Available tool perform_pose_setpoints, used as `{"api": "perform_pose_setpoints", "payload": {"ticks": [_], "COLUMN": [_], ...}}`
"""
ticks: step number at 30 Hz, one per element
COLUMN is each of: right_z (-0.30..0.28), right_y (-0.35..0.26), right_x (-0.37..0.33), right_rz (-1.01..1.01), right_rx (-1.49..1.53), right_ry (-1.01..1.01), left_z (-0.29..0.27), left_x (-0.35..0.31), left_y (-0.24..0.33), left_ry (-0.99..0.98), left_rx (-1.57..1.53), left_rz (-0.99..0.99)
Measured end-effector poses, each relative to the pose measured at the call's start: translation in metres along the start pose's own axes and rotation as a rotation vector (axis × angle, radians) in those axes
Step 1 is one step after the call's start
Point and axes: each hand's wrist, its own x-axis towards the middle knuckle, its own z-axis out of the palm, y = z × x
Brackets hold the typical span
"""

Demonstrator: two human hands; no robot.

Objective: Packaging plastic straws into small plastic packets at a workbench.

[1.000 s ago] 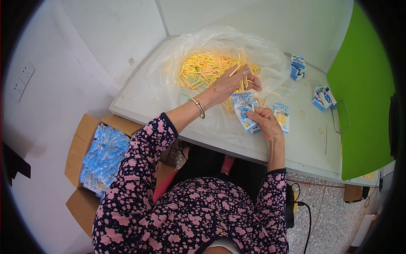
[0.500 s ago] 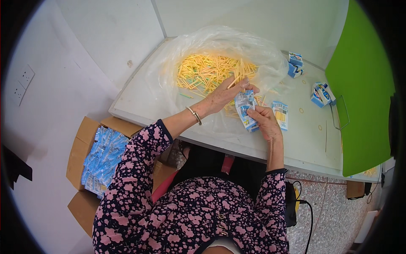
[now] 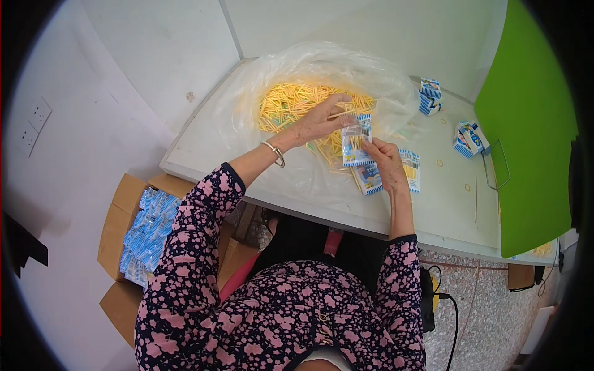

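My right hand pinches the lower part of a small blue-and-white packet with a see-through window, and yellow sticks show inside it. Beside the packet's top edge is my left hand, its fingers bent around a few thin yellow sticks. A heap of yellow sticks, with some greenish ones, lies beyond my left hand in a large clear plastic bag. Below the held packet shows a second blue packet. Another packet, with yellow sticks in its window, lies just right of my right hand.
Two blue-and-white small boxes, a farther box and a nearer box, stand at the right beside a green panel with a wire handle. An open cardboard carton of blue packets sits at the lower left, below the table.
The packet in my right hand is higher and more upright, with its window showing. A second packet is now visible below it. My left hand has shifted slightly left with its sticks lower.
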Motion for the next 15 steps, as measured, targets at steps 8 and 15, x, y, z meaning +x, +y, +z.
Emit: {"api": "perform_pose_setpoints", "payload": {"ticks": [8, 15], "right_z": [0.000, -0.004], "right_y": [0.000, 0.007], "right_x": [0.010, 0.009], "right_rz": [-0.046, 0.020], "right_rx": [0.112, 0.104], "right_ry": [0.028, 0.047], "left_z": [-0.013, -0.019], "left_x": [0.011, 0.008], "left_y": [0.004, 0.019], "left_ry": [-0.029, 0.031], "left_rx": [0.086, 0.139], "left_rz": [0.089, -0.036]}}
